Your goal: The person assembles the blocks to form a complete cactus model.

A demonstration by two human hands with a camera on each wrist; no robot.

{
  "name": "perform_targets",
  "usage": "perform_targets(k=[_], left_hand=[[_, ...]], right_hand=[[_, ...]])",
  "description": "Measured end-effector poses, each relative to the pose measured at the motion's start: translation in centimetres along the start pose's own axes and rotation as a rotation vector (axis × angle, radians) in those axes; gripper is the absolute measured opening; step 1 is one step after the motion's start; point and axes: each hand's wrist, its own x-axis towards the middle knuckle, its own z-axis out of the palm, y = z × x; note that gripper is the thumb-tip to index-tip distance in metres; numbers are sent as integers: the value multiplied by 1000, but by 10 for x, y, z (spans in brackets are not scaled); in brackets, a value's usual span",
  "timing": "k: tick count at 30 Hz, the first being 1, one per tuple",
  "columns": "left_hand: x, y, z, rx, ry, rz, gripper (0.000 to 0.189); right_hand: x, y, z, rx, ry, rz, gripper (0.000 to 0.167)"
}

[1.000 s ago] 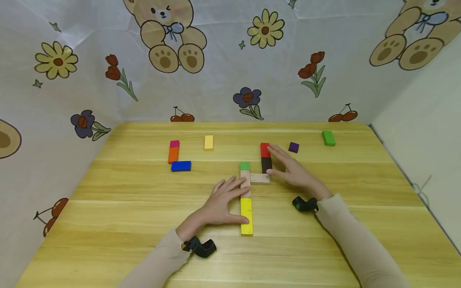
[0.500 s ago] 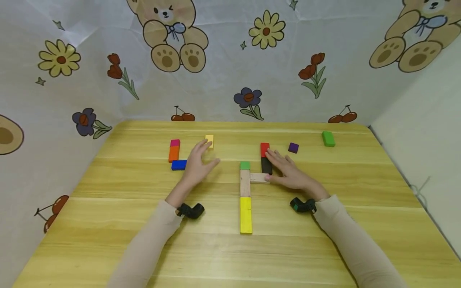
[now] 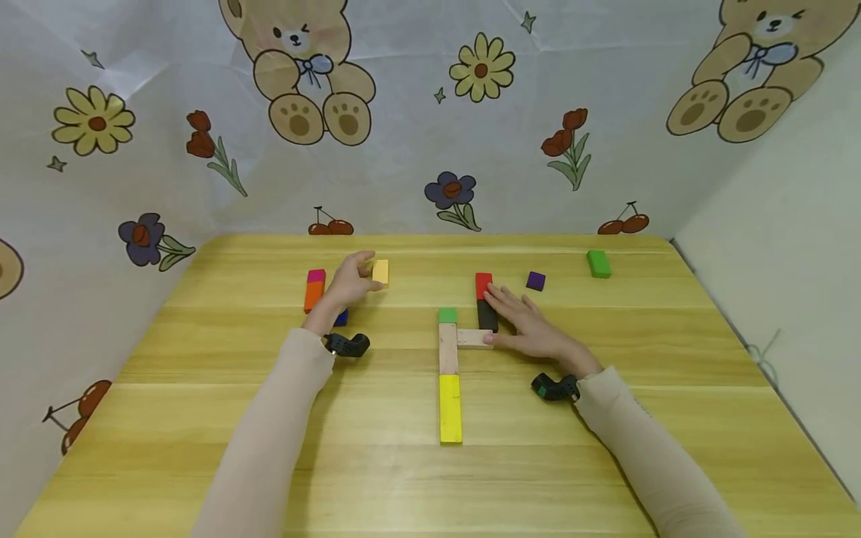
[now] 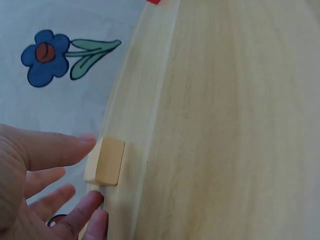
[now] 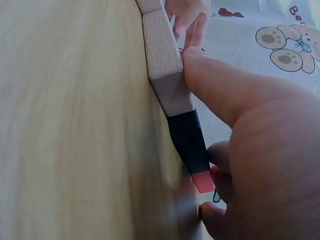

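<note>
Soft, even light; pale glare on the counter [image 3: 397, 474], faint shadow beside the left sleeve [image 3: 258, 441]; wrist views dimmer, softer.

A row of blocks [image 3: 449, 366] runs front to back on the worktop [image 3: 377, 463]. A side block [image 3: 472, 339] meets its right flank, a block pair [image 3: 486, 316] behind that block's right end; the right hand [image 3: 534, 332] touches both. Farther right lie a cube [image 3: 536, 281] and, right and behind, an outer block [image 3: 599, 264]. Back left, a lone block [image 3: 381, 273] sits just right of the left hand [image 3: 347, 282], a second pair [image 3: 314, 294] left of it.
</note>
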Motion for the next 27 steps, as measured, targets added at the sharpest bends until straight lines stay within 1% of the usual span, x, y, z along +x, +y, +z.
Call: perform_targets(k=[3,8,11,17,20,24,27], left_hand=[[7,-2,-2,4,-31,-12,76],[14,-5,-4,-36,-65,-49,72],[14,-6,-4,-58,-62,-66,71],[16,-9,-3,-55,-41,-75,67],[16,-10,-2,-23,-33,-56,65],[17,-14,-1,27,-26,-7,65],[17,-16,2,42,-27,17,65]], right_hand=[[0,-1,1,4,1,3,85],[0,-2,2,0,5,5,84],[-1,-2,2,-2,12,2,85],[-1,0,2,-5,18,-13,85],[0,1,1,-12,21,-17,85],[1,1,1,-15,24,-18,85],[1,1,2,-15,20,-13,85]])
